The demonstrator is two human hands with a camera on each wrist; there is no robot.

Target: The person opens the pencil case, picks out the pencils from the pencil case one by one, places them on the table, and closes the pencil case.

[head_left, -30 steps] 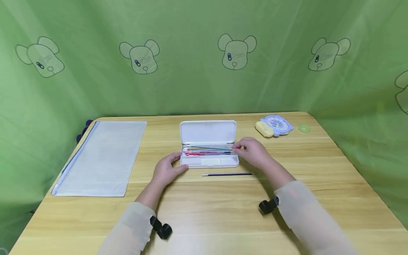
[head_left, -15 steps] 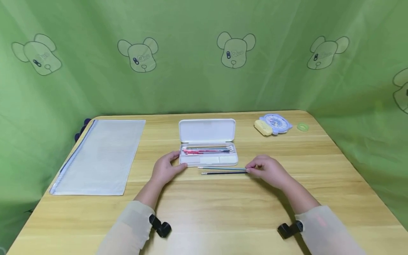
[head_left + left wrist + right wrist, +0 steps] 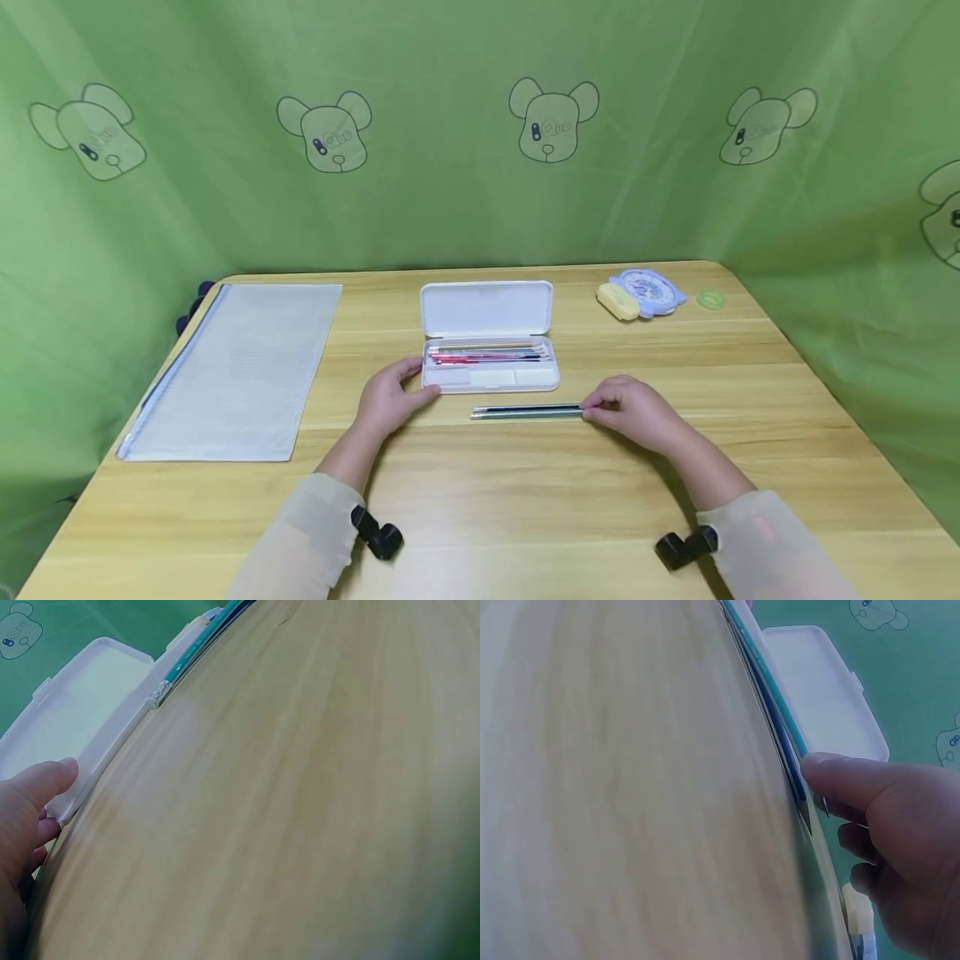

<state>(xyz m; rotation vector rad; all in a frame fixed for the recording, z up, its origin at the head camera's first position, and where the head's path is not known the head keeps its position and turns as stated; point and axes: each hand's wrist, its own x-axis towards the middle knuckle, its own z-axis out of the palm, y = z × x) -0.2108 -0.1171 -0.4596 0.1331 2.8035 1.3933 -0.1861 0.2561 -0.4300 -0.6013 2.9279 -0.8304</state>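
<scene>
A white pencil case stands with its lid up in the middle of the table, several pencils and red-handled sticks inside it. My left hand holds the case's left end, thumb on the front rim; the left wrist view shows the thumb over the edge. In front of the case a teal pencil lies alongside a dark pencil. Thumb and fingers of my right hand pinch the teal pencil's right end. Both pencils' tips show at the thumb in the right wrist view.
On the left lies a pale zip bag. At the back right are a yellow rounded block, a blue clock-faced item and a green ring. A green curtain hangs beyond the wooden table.
My right hand has brought the teal pencil out of the case and down toward me, to the near side of the dark pencil. My left hand has stayed at the case.
</scene>
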